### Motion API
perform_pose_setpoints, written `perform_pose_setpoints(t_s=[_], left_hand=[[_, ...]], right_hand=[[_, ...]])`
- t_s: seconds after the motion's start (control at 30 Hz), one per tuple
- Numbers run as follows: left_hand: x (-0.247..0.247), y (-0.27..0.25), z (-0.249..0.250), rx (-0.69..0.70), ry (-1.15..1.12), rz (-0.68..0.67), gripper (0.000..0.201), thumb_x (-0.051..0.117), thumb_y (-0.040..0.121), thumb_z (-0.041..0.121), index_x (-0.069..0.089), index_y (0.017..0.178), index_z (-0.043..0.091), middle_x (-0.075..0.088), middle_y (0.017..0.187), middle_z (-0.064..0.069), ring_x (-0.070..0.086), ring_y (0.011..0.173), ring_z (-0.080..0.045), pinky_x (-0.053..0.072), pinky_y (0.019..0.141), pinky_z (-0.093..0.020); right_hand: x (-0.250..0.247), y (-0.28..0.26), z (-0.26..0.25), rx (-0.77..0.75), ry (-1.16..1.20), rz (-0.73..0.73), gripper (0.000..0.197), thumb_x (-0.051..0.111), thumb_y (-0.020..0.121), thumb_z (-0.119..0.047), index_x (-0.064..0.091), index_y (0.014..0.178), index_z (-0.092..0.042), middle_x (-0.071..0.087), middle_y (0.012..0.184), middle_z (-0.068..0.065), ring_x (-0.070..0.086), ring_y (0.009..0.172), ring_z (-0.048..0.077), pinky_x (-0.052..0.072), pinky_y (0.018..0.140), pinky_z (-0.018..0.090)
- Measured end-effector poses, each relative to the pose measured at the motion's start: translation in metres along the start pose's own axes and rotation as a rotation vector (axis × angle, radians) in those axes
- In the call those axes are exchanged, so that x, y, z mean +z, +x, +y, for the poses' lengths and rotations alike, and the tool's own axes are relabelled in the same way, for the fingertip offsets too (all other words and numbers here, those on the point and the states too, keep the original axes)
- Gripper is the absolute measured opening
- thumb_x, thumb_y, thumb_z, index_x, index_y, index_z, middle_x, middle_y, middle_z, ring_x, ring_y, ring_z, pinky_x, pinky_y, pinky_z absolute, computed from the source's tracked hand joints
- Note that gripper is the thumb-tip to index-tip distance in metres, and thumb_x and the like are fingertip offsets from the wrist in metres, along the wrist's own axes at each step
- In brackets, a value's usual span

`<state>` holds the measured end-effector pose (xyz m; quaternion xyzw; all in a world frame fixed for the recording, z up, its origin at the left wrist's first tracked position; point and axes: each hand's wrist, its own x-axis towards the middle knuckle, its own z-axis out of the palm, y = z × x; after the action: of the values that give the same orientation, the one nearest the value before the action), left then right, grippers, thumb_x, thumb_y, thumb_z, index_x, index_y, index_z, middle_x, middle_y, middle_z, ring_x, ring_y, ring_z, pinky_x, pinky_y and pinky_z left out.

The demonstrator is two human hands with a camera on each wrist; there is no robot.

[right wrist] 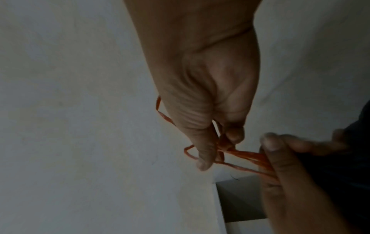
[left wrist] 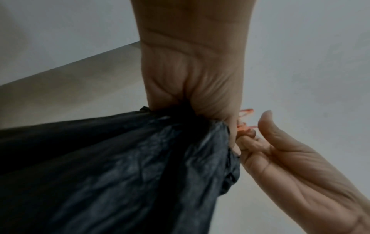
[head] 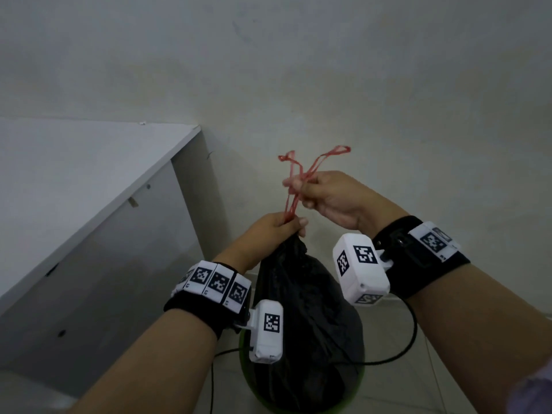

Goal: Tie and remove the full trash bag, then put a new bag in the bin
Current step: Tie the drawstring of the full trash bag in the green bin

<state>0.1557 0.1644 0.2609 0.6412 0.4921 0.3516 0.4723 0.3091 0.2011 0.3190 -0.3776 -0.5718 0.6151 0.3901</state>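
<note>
1. White cabinet [head: 89,204] stands at far left against a pale wall [head: 328,70]; its side panel faces the camera.
2. Left hand [head: 268,228] is curled tight around the gathered neck of the black trash bag [head: 301,309]. Left wrist view confirms it: plastic is bunched inside the fist.
3. The trash bag hangs below the left hand, with its lower part inside the green bin [head: 248,375], of which only a strip of rim shows. The bin sits on a tiled floor [head: 403,369].
4. Red drawstring [head: 294,201] rises out of the left fist to the right hand; two loops stick up above the right hand's fingers.
5. Right hand [head: 325,195] sits above and just right of the left, close to it. Its fingers [right wrist: 204,152] pinch the crossed strands of the drawstring, thumb against fingertip.
6. Whether a knot is formed: cannot tell.
7. Both wrists carry black bands with white marker blocks and cables.
</note>
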Motion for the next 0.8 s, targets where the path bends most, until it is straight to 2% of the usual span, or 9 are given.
perform_pose_setpoints(t_s=[0.07, 0.13, 0.27, 0.37, 0.43, 0.47, 0.53, 0.7, 0.8], left_hand=[[0.0, 0.002, 0.0, 0.001, 0.038, 0.01, 0.024, 0.061, 0.093, 0.039, 0.067, 0.078, 0.02, 0.064, 0.072, 0.006, 0.06, 0.066, -0.002, 0.045, 0.07, -0.018], [0.0, 0.003, -0.002, 0.01, 0.054, -0.002, 0.017, 0.069, 0.087, 0.037, 0.067, 0.086, 0.021, 0.063, 0.077, 0.006, 0.06, 0.069, -0.003, 0.045, 0.072, -0.019], [-0.001, 0.003, -0.018, -0.005, -0.013, -0.035, 0.049, 0.083, 0.068, 0.039, 0.059, 0.111, 0.032, 0.067, 0.096, 0.002, 0.066, 0.088, -0.011, 0.05, 0.082, -0.025], [-0.004, 0.005, -0.023, 0.004, 0.016, -0.012, 0.029, 0.078, 0.077, 0.037, 0.067, 0.102, 0.027, 0.064, 0.08, 0.013, 0.063, 0.075, -0.004, 0.046, 0.077, -0.025], [-0.004, 0.005, -0.02, 0.005, 0.012, 0.017, 0.011, 0.073, 0.084, 0.032, 0.068, 0.092, 0.026, 0.062, 0.072, 0.017, 0.059, 0.068, -0.002, 0.044, 0.075, -0.025], [-0.003, 0.004, -0.017, 0.009, 0.012, 0.022, 0.003, 0.071, 0.086, 0.031, 0.068, 0.087, 0.028, 0.062, 0.071, 0.017, 0.058, 0.068, -0.003, 0.044, 0.074, -0.026], [-0.003, 0.004, -0.012, 0.015, 0.041, 0.02, 0.008, 0.067, 0.089, 0.03, 0.068, 0.081, 0.033, 0.064, 0.074, 0.012, 0.059, 0.071, -0.006, 0.046, 0.075, -0.028], [-0.005, 0.007, -0.008, 0.003, 0.033, -0.001, 0.012, 0.062, 0.091, 0.023, 0.071, 0.092, 0.03, 0.071, 0.088, 0.011, 0.065, 0.086, -0.006, 0.049, 0.086, -0.026], [-0.002, 0.011, -0.011, 0.003, 0.023, 0.003, 0.01, 0.07, 0.086, 0.029, 0.071, 0.096, 0.026, 0.072, 0.087, 0.013, 0.064, 0.083, -0.001, 0.05, 0.087, -0.028]], right_hand=[[0.001, -0.002, 0.006, 0.033, -0.095, -0.059, 0.013, 0.055, 0.093, -0.005, 0.064, 0.095, 0.004, 0.06, 0.077, 0.007, 0.039, 0.057, 0.01, 0.042, 0.05, 0.015], [0.002, -0.003, 0.005, 0.003, -0.098, -0.032, 0.018, 0.051, 0.096, -0.006, 0.063, 0.085, 0.003, 0.055, 0.072, 0.013, 0.042, 0.055, 0.012, 0.043, 0.048, 0.016], [-0.001, 0.001, 0.0, -0.038, 0.065, 0.05, 0.024, 0.045, 0.099, -0.006, 0.059, 0.081, 0.001, 0.062, 0.08, 0.014, 0.053, 0.057, 0.01, 0.044, 0.05, 0.018], [-0.007, 0.003, 0.007, -0.015, 0.077, 0.032, 0.02, 0.042, 0.098, 0.002, 0.062, 0.096, 0.005, 0.062, 0.091, 0.014, 0.057, 0.066, 0.009, 0.049, 0.059, 0.016], [-0.01, 0.002, 0.014, 0.036, -0.03, -0.073, 0.026, 0.045, 0.091, 0.011, 0.06, 0.111, 0.003, 0.062, 0.099, 0.008, 0.057, 0.073, 0.007, 0.047, 0.062, 0.016], [-0.01, 0.0, 0.016, 0.055, -0.097, -0.133, 0.031, 0.049, 0.087, 0.011, 0.059, 0.115, 0.002, 0.063, 0.098, 0.004, 0.056, 0.073, 0.005, 0.044, 0.063, 0.016], [-0.009, -0.003, 0.02, 0.058, -0.224, -0.204, 0.036, 0.057, 0.085, 0.008, 0.06, 0.119, -0.002, 0.065, 0.087, -0.002, 0.053, 0.067, 0.001, 0.039, 0.063, 0.016], [-0.005, -0.005, 0.028, -0.008, -0.381, -0.198, 0.031, 0.06, 0.086, 0.004, 0.067, 0.114, -0.008, 0.071, 0.094, -0.001, 0.053, 0.066, 0.0, 0.038, 0.059, 0.014], [-0.004, -0.002, 0.03, -0.045, -0.336, -0.088, 0.015, 0.057, 0.093, -0.006, 0.07, 0.095, -0.002, 0.069, 0.073, -0.003, 0.05, 0.056, 0.004, 0.041, 0.056, 0.015]])
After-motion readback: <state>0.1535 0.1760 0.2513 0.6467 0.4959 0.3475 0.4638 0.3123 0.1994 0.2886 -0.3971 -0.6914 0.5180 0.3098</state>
